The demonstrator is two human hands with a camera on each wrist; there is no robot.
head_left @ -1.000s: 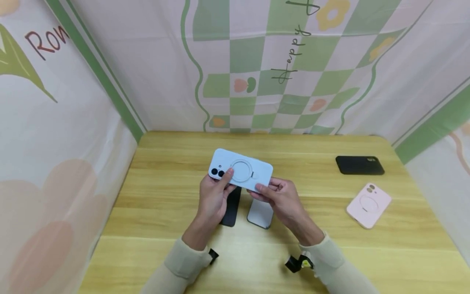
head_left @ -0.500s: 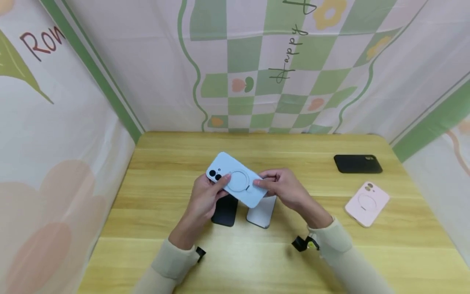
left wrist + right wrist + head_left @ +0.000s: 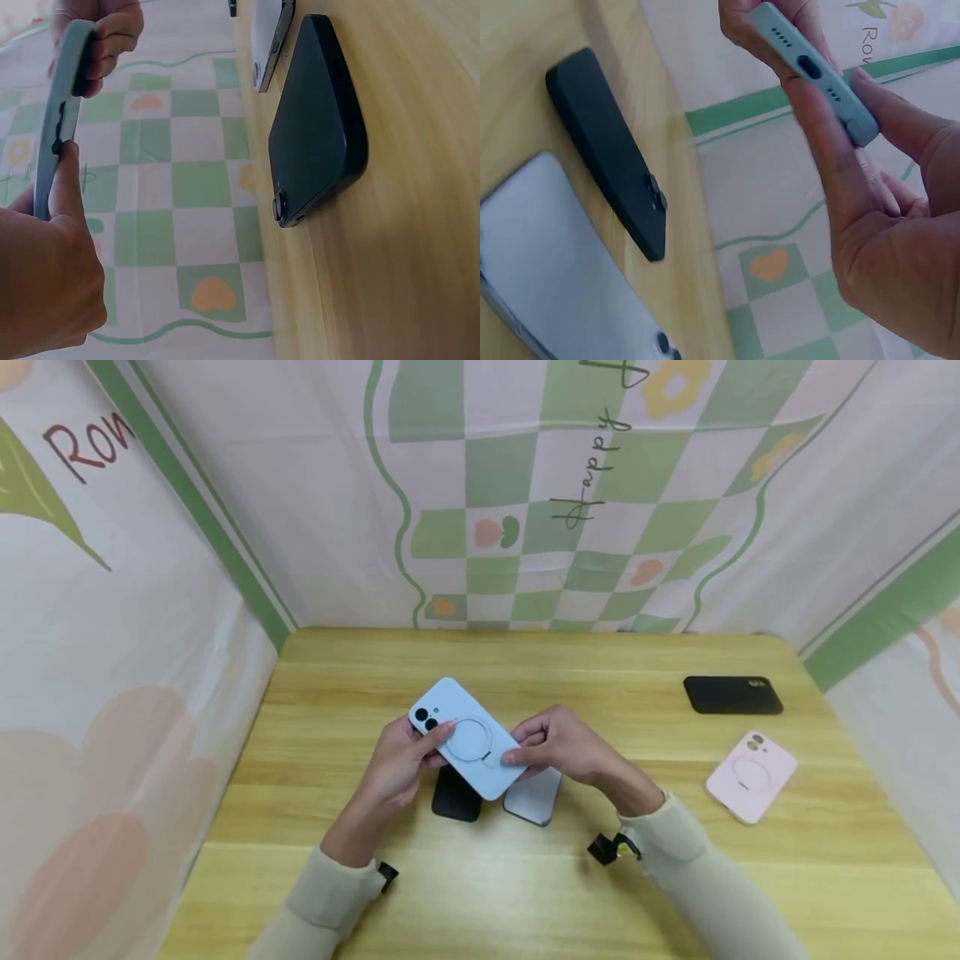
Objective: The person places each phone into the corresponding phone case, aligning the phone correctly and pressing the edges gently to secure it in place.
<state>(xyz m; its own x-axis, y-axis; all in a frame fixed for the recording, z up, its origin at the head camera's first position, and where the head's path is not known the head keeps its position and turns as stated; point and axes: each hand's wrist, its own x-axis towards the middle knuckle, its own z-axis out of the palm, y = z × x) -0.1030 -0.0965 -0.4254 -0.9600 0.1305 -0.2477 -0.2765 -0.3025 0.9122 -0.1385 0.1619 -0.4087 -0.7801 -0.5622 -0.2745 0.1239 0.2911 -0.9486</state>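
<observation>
Both hands hold a light blue phone case (image 3: 467, 742) above the middle of the table, its ringed back facing up. Dark lenses show at its camera corner. My left hand (image 3: 392, 762) grips the camera end, thumb on the back and fingers underneath. At the other end my right hand (image 3: 564, 747) pinches the edge between thumb and fingers. In the right wrist view the case's bottom edge (image 3: 816, 73) shows a dark port opening and small holes. Beneath lie a black phone (image 3: 455, 795) and a silver phone (image 3: 534, 799), both partly covered by the case in the head view.
On the right of the wooden table (image 3: 337, 693) lie a black phone case (image 3: 731, 695) and, nearer, a pink phone case (image 3: 752, 777) with a ring on its back. A patterned cloth (image 3: 502, 468) hangs behind the table, with more cloth along both sides.
The blue case has swung clockwise, its right end now nearer the person, and shifted slightly left. My right hand's hold has moved from its lower corner to the upper right edge.
</observation>
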